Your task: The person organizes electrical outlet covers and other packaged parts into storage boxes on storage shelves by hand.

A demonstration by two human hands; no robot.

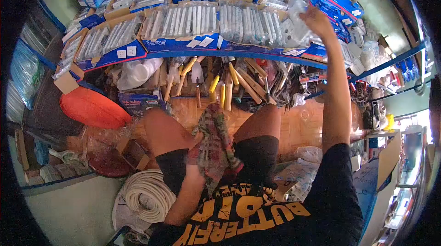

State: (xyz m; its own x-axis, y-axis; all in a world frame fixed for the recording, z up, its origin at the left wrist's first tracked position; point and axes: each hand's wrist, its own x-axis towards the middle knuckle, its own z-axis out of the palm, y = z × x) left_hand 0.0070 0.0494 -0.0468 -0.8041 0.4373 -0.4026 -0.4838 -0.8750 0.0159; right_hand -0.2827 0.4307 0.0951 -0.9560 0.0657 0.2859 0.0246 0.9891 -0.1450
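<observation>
A checked cloth (pixel 216 138), in red, green and grey, hangs bunched over my lap. My left hand (pixel 195 151) is closed around it, its fingers partly blurred and covered by the fabric. Up at the right end of the shelf, my right hand (pixel 318 23) grips a clear plastic-wrapped packet (pixel 296 25); what the packet contains is hard to make out. Beside it stands a blue box (pixel 225 44) with a tight row of plastic-wrapped metal pieces (pixel 250 23).
More blue boxes (pixel 181 43) fill the shelf, above a blue shelf edge (pixel 202 54). Below are wooden-handled tools (pixel 248 85) and a trowel (pixel 197 73). An orange-red round object (pixel 94 108) and a coiled white hose (pixel 147 195) lie left.
</observation>
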